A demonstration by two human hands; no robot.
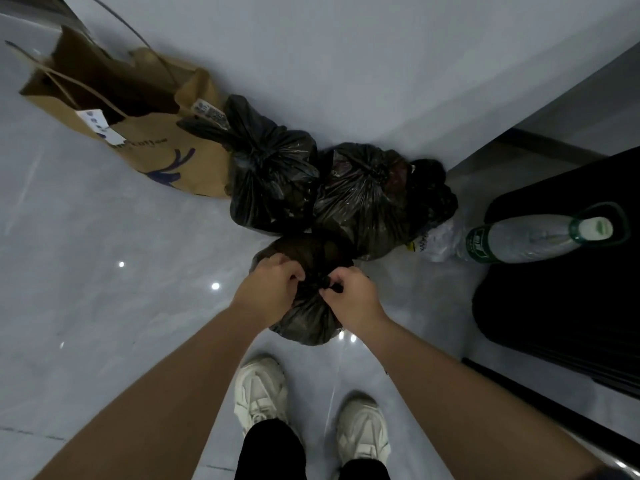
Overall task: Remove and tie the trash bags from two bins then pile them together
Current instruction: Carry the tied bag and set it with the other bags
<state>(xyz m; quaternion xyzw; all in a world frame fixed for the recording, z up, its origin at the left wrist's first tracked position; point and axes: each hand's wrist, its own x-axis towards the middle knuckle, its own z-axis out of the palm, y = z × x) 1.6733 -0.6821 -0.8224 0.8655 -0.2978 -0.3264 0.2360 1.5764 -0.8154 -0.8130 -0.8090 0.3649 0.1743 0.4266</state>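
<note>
A small black trash bag point(308, 320) sits on the grey floor just in front of my shoes. My left hand point(268, 289) and my right hand point(349, 296) both pinch the gathered plastic at its neck, pulling to either side of the knot. Behind it, against the wall, lie two tied black trash bags, one on the left point(273, 178) and one on the right point(367, 199), touching each other. The bag in my hands rests against the front of that pair.
A brown paper carrier bag point(138, 133) leans against the wall at the left of the pile. A clear plastic bottle point(533, 237) and crumpled white plastic point(440, 244) lie at the right, beside a black case point(571, 299). My white shoes point(259, 389) stand on the floor below.
</note>
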